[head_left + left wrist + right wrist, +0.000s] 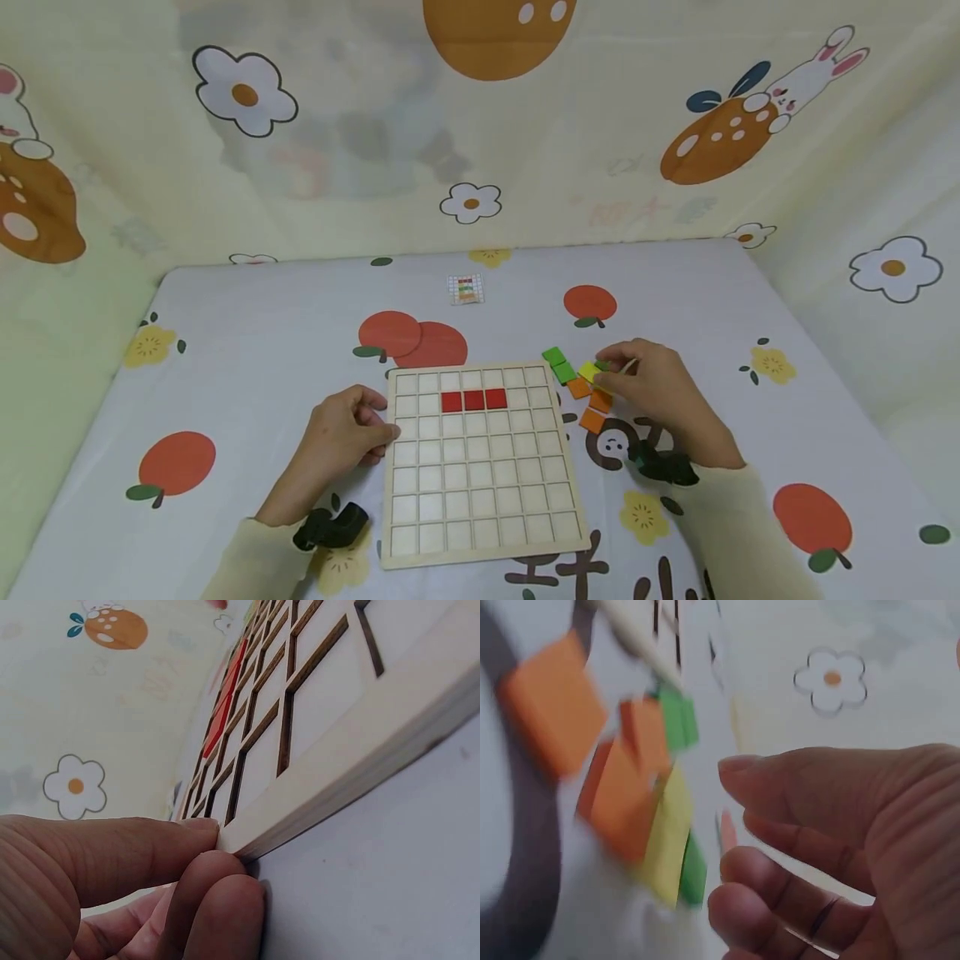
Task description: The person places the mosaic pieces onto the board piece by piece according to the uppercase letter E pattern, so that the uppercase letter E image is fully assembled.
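My left hand (341, 433) pinches the left edge of a square wooden grid board (487, 557). In the left wrist view the thumb lies over the board's rim (352, 761) and the fingertips sit against its side. Three red tiles (474, 401) fill a short row in the board's second row from the back. My right hand (656, 387) hovers at a loose pile of tiles off the board's right side. Its thumb and fingers are apart with nothing between them, close to a yellow tile (669, 836). Green tiles (553, 357) and orange tiles (592, 420) lie around it.
A small printed card (467, 289) with a coloured grid pattern lies behind the board. A white cloth (277, 350) printed with fruit and flowers covers the table. Behind it hangs a cream patterned curtain (360, 217). Dark bands (333, 527) circle both wrists.
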{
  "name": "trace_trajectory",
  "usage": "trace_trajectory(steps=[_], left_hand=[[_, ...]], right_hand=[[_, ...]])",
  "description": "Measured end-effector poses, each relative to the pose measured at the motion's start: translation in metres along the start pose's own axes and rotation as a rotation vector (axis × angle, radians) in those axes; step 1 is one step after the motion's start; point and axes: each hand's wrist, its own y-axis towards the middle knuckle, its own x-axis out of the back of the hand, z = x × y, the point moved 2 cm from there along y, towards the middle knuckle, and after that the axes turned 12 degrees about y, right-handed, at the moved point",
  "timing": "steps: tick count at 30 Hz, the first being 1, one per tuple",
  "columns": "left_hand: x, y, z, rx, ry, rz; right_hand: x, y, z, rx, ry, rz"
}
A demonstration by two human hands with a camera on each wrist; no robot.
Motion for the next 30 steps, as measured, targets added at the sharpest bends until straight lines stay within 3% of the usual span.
trace_trajectory(steps=[5, 18, 23, 30], left_hand=[[0.001, -0.001, 0.0, 0.009, 0.007, -0.003], [0.0, 0.0, 0.001, 0.008, 0.01, -0.007], [-0.001, 0.001, 0.001, 0.01, 0.017, -0.01], [-0.001, 0.0, -0.001, 0.011, 0.033, -0.014]], right_hand=[[0.005, -0.004, -0.014, -0.074, -0.063, -0.012], [-0.001, -0.001, -0.017, -0.216, -0.011, 0.024], [-0.001, -0.001, -0.02, -0.197, 0.018, -0.003], [0.003, -0.001, -0.024, -0.055, 0.061, 0.019]])
